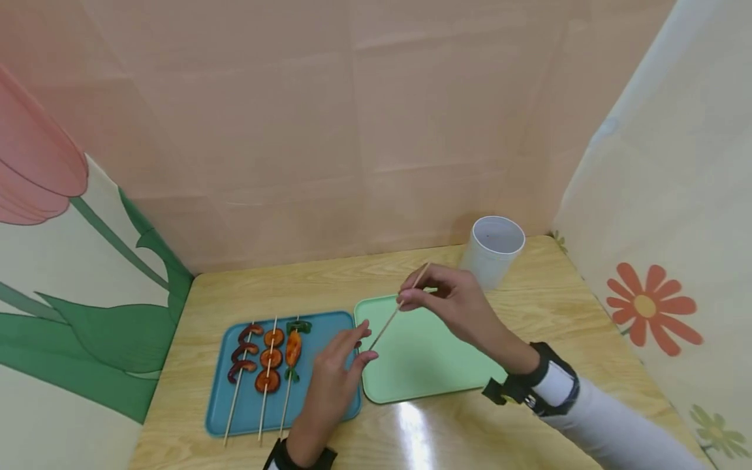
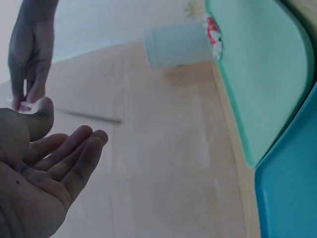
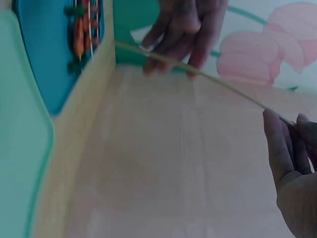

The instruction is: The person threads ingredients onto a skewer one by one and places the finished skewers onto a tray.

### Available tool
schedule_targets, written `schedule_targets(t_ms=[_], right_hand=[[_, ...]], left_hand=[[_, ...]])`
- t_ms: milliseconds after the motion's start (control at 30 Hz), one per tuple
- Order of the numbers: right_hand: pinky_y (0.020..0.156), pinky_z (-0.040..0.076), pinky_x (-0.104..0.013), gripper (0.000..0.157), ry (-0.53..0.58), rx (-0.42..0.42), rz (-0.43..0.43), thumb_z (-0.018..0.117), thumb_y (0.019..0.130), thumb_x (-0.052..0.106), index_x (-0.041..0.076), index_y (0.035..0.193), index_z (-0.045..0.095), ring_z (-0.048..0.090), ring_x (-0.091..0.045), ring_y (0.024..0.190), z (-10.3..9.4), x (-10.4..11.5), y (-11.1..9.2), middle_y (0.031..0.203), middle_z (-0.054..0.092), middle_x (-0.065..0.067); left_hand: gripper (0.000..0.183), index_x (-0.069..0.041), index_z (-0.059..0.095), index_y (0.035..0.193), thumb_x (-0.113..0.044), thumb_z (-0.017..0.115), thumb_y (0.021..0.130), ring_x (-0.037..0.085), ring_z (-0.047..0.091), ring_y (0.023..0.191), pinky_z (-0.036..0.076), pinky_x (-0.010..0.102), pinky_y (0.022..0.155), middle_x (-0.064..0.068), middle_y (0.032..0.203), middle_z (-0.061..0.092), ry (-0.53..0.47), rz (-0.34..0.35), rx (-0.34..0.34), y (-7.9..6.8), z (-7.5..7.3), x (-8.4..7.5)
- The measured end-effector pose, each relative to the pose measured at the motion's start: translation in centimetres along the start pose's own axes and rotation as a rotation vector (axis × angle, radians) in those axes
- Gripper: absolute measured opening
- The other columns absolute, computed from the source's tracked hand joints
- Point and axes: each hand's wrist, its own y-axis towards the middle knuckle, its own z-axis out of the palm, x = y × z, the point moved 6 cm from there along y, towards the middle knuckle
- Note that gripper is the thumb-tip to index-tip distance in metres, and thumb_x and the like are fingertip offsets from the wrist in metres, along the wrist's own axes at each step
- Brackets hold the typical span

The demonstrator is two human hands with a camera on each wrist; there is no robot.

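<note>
My right hand pinches a thin wooden skewer between thumb and fingers, above the green tray. The stick looks bare and slants down toward my left hand. Those left fingers are spread and relaxed, with the thumb apart, near the skewer's lower end; contact with it is unclear. On the blue tray lie a skewer of curled dark-red pieces, one of round orange-brown slices, and one with an orange piece between green ones.
A whitish translucent cup stands at the back right of the wooden table. Small red and white pieces lie at the green tray's edge, mostly hidden in the head view. Printed cloth borders the table.
</note>
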Motion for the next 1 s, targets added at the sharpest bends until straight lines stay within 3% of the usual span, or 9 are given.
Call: schedule_targets(t_ms=[133, 267, 433, 600, 733, 833, 1000], right_hand=[[0.078, 0.064, -0.045, 0.012, 0.076, 0.048, 0.041, 0.07, 0.094, 0.003, -0.008, 0.094, 0.067, 0.077, -0.023, 0.086, 1.9, -0.6, -0.6, 0.097, 0.07, -0.014], [0.085, 0.064, -0.038, 0.01, -0.033, 0.053, 0.079, 0.073, 0.092, 0.004, -0.001, 0.1, 0.071, 0.075, -0.018, 0.099, 2.0, -1.3, -0.9, 0.102, 0.073, -0.011], [0.085, 0.062, -0.031, 0.022, -0.503, 0.078, 0.099, 0.078, 0.089, 0.013, 0.01, 0.11, 0.072, 0.072, -0.014, 0.097, -0.3, -4.9, -0.9, 0.103, 0.074, -0.003], [0.078, 0.061, -0.04, 0.028, -1.014, 0.122, 0.091, 0.079, 0.088, 0.009, 0.003, 0.114, 0.069, 0.07, -0.024, 0.091, -4.1, -11.9, -2.1, 0.102, 0.07, -0.01], [0.074, 0.06, -0.041, 0.027, -1.288, 0.176, 0.103, 0.078, 0.087, 0.001, -0.001, 0.112, 0.069, 0.065, -0.029, 0.09, -7.4, -17.5, -3.9, 0.097, 0.064, -0.015], [0.072, 0.059, -0.041, 0.022, -1.356, 0.19, 0.117, 0.076, 0.087, -0.002, 0.0, 0.108, 0.071, 0.062, -0.029, 0.089, -9.4, -20.2, -5.1, 0.094, 0.061, -0.014], [0.074, 0.06, -0.046, 0.014, -1.294, 0.191, 0.107, 0.073, 0.09, 0.0, 0.004, 0.103, 0.072, 0.062, -0.033, 0.093, -10.4, -21.7, -6.1, 0.099, 0.064, -0.015]], left_hand=[[0.029, 0.0, 0.075, 0.116, -0.001, 0.075, 0.087, 0.017, 0.076, 0.085, 0.061, 0.018, 0.073, 0.01, 0.096, 0.077, -0.037, 0.019, -0.026, -0.3, 0.4, -0.3], [0.013, 0.002, 0.077, 0.099, 0.007, 0.072, 0.087, 0.015, 0.076, 0.075, 0.058, 0.013, 0.069, 0.008, 0.087, 0.077, -0.036, 0.008, -0.068, -0.6, 0.2, -0.1], [0.013, 0.0, 0.076, 0.099, 0.007, 0.067, 0.092, 0.011, 0.073, 0.074, 0.06, 0.017, 0.069, 0.008, 0.087, 0.076, -0.076, -0.096, -0.065, -0.9, -0.5, 0.7], [0.012, -0.006, 0.076, 0.1, 0.001, 0.068, 0.094, 0.008, 0.071, 0.075, 0.061, 0.023, 0.068, 0.003, 0.086, 0.074, -0.092, -0.211, -0.045, -1.5, -1.1, 1.6], [0.012, -0.005, 0.077, 0.1, 0.001, 0.069, 0.094, 0.008, 0.071, 0.076, 0.062, 0.023, 0.068, 0.003, 0.084, 0.074, -0.081, -0.247, -0.028, -2.0, -1.3, 2.1], [0.011, -0.004, 0.077, 0.1, 0.0, 0.069, 0.094, 0.01, 0.072, 0.075, 0.062, 0.023, 0.068, 0.005, 0.083, 0.075, -0.081, -0.259, -0.021, -2.3, -1.3, 2.6], [0.013, -0.002, 0.076, 0.102, 0.001, 0.066, 0.095, 0.015, 0.074, 0.077, 0.062, 0.023, 0.069, 0.006, 0.09, 0.076, -0.104, -0.294, 0.001, -2.7, -1.3, 3.2]])
